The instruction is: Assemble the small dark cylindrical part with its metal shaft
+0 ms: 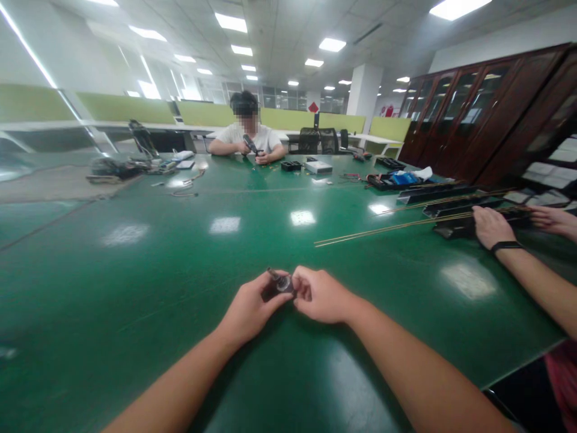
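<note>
Near the middle of the green table, my left hand (255,304) is closed around a small dark metal cylindrical part (284,284). A light ring shows on its face, and a thin tapered shaft sticks out toward the upper left. My right hand (321,294) meets it from the right, fingers curled and pinched against its right end. What those fingertips grip is hidden behind them. Both hands are just above the tabletop (180,313).
Long thin brass-coloured rods (374,231) reach in from the right over black channels (444,207), where another person's hands (493,227) work. Across the table a person (246,135) holds a power drill (249,143). A black toolbox (396,180) and a cable pile (110,168) lie farther back.
</note>
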